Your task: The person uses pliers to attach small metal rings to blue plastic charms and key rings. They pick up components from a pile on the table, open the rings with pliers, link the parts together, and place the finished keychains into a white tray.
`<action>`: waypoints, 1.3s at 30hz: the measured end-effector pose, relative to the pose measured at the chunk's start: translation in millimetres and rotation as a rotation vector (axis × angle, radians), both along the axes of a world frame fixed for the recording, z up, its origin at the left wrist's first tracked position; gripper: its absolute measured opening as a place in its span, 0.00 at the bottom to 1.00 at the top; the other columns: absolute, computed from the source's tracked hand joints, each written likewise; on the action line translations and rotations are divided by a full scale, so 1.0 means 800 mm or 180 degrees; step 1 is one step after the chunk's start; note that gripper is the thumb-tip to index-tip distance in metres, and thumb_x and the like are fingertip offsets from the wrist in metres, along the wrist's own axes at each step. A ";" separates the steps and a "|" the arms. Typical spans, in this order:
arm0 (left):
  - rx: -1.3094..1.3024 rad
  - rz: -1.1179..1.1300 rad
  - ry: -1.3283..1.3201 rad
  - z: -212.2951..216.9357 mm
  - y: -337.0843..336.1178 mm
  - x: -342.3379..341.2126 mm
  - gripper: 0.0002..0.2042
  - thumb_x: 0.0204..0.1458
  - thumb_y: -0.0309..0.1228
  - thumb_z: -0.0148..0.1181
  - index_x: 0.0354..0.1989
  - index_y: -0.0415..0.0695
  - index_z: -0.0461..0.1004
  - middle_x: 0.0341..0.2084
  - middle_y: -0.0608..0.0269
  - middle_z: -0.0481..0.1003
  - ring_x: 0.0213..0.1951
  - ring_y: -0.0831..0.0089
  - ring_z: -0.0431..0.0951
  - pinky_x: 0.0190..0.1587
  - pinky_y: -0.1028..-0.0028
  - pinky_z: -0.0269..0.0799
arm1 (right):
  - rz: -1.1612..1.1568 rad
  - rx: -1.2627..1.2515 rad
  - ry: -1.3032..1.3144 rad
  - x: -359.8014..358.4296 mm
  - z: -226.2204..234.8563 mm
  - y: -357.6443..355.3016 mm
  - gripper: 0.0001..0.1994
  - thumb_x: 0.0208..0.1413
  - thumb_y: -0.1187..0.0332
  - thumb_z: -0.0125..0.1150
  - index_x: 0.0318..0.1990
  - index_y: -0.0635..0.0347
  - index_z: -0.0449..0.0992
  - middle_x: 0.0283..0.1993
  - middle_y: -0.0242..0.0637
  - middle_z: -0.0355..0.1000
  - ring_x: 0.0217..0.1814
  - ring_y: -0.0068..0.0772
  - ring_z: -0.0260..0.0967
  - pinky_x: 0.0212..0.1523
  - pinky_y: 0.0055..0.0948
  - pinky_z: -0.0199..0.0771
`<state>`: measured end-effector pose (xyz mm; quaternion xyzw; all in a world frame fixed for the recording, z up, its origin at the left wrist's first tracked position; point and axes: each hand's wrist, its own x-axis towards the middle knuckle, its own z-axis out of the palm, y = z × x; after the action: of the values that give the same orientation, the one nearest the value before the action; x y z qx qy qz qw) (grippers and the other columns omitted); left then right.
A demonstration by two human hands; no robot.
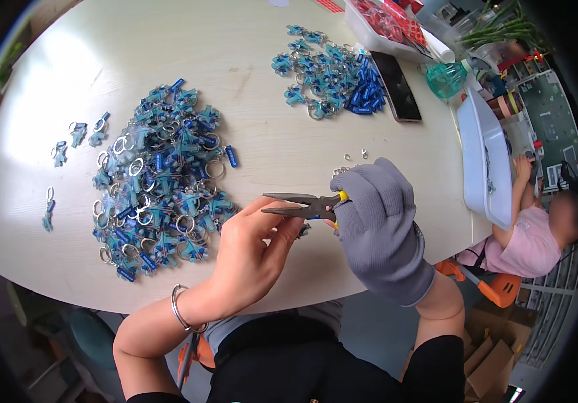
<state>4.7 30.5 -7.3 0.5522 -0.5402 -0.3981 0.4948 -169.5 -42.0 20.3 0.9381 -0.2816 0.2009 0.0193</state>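
Note:
My right hand (379, 225), in a grey knit glove, is closed around needle-nose pliers (316, 207) with yellow grips. Their dark jaws point left and stand slightly apart, above the fingers of my left hand (252, 252). That bare hand is closed in a pinch; what it holds is mostly hidden, with only a bit of blue showing near the pliers. Left of it lies a big heap of keychains (161, 174) with silver rings, teal plane-like charms and blue tags. Small metal rings (341, 170) lie just beyond the glove.
A second group of teal charms (326, 70) lies farther off, beside a pile of blue tags (368, 91) and a phone (396, 86). Several loose keychains (77, 133) are at the left. White bins (484, 154) line the right edge, where another person (527, 238) sits.

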 end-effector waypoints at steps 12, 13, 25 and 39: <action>-0.0175 0.0197 -0.0011 -0.010 0.003 -0.002 0.06 0.47 0.20 0.65 0.34 0.37 0.77 0.28 0.59 0.76 0.29 0.73 0.77 0.32 0.76 0.73 | 0.0153 0.0258 -0.0122 0.003 0.012 0.004 0.17 0.36 0.76 0.69 0.35 0.68 0.70 0.47 0.48 0.66 0.49 0.51 0.63 0.48 0.45 0.65; -0.0230 0.0175 0.0014 -0.010 0.002 -0.001 0.06 0.47 0.20 0.65 0.34 0.37 0.77 0.28 0.59 0.76 0.30 0.73 0.77 0.32 0.76 0.73 | 0.0136 0.0576 -0.0210 0.003 0.012 0.003 0.15 0.38 0.77 0.68 0.35 0.68 0.70 0.46 0.47 0.66 0.49 0.50 0.63 0.47 0.44 0.66; -0.0533 0.0084 0.0266 -0.010 -0.002 0.003 0.06 0.46 0.19 0.65 0.33 0.36 0.77 0.30 0.60 0.76 0.32 0.75 0.76 0.35 0.78 0.72 | 0.0085 0.2677 -0.0964 0.002 0.018 -0.010 0.08 0.47 0.75 0.64 0.31 0.66 0.71 0.36 0.44 0.67 0.37 0.45 0.67 0.37 0.38 0.67; 0.0686 -0.0360 0.2192 -0.020 -0.004 0.011 0.05 0.54 0.25 0.62 0.35 0.36 0.79 0.36 0.66 0.74 0.38 0.81 0.71 0.43 0.80 0.66 | -0.0344 0.3111 -0.1165 0.004 0.004 -0.002 0.08 0.47 0.74 0.65 0.30 0.67 0.71 0.33 0.42 0.68 0.33 0.42 0.69 0.34 0.35 0.69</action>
<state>13.5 27.1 -23.6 0.4040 -0.3266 -0.6421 0.5638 -166.6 -44.0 23.6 0.7713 -0.3892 0.2055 -0.4598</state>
